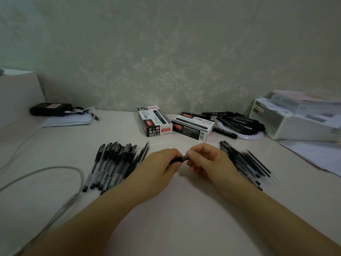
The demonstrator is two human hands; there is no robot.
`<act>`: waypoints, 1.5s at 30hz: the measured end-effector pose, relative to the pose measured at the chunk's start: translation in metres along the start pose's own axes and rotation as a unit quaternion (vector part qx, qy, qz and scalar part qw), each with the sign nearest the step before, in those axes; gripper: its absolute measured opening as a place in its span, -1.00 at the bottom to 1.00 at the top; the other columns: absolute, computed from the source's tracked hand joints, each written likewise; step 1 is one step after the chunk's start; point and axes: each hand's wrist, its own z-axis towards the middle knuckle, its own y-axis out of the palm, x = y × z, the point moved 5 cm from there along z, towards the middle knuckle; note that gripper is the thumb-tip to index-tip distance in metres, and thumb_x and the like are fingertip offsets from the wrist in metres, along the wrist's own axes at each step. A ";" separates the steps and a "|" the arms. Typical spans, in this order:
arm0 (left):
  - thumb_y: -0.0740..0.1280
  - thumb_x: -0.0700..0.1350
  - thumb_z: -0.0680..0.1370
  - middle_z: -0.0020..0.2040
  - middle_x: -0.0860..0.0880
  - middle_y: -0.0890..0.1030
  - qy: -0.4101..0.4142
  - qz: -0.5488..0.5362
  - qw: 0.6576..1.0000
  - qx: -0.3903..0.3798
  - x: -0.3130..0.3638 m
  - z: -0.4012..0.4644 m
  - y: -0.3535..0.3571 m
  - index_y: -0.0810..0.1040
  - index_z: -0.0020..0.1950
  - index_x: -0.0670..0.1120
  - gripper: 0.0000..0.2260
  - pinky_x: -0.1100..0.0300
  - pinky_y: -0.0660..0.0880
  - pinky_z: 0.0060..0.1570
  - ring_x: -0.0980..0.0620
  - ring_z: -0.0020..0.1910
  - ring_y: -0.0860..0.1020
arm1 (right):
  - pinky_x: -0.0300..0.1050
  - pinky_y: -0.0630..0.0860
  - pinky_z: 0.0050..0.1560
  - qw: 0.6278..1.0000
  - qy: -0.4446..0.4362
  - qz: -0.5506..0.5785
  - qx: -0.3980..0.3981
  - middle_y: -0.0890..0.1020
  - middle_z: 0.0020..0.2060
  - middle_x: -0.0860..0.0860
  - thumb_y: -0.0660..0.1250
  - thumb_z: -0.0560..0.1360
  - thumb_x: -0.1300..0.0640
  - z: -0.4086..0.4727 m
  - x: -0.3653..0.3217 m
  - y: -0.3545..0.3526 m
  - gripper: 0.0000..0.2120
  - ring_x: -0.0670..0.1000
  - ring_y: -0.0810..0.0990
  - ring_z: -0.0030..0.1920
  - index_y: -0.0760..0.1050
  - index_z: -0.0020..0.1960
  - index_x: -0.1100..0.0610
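A black pen [181,158] is held over the middle of the white table [184,209] by both hands. My left hand [158,167] grips its dark end, and my right hand [206,161] pinches the clearer end with thumb and fingers; most of the pen is hidden between them. Left of my hands lies a row of several capped black pens [112,165]. To the right lies a heap of several pens and thin refills [245,163].
Two black pen boxes [155,121] [193,127] stand behind my hands. Black markers [239,122] lie on a white ring at back right, beside a white paper tray [295,126]. A grey cable [60,191] loops at left; a black device [50,109] sits back left.
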 end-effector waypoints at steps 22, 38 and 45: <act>0.11 0.22 0.60 -0.38 0.07 0.49 0.016 0.086 0.996 0.024 -0.001 0.006 -0.007 0.46 0.01 0.21 -0.82 0.14 0.44 -0.38 0.14 -0.37 0.45 | -0.21 0.57 -0.22 0.997 -0.049 0.019 -0.052 0.68 -0.28 0.15 0.41 0.43 0.09 -0.001 -0.004 0.004 -0.83 0.00 0.62 -0.30 0.54 -0.11 0.20; 0.18 -0.05 0.62 -0.31 0.11 0.40 -0.026 0.111 0.993 0.039 -0.014 0.003 -0.006 0.39 0.00 0.00 -0.95 0.20 0.30 -0.38 0.15 -0.36 0.39 | -0.35 0.42 -0.25 0.893 -0.133 -0.421 0.091 0.53 -0.26 -0.14 0.39 0.49 0.19 0.001 -0.001 -0.009 -0.89 -0.11 0.50 -0.24 0.50 -0.14 0.02; 0.22 -0.01 0.61 -0.11 0.13 0.48 -0.007 0.088 0.995 0.044 -0.013 0.005 -0.005 0.42 0.01 0.05 -0.96 0.16 0.47 -0.16 0.15 -0.19 0.44 | -0.42 0.39 -0.14 0.891 -0.147 -0.422 0.088 0.49 -0.09 -0.10 0.33 0.57 0.09 0.002 -0.002 -0.010 -0.93 -0.16 0.50 -0.14 0.52 -0.07 0.07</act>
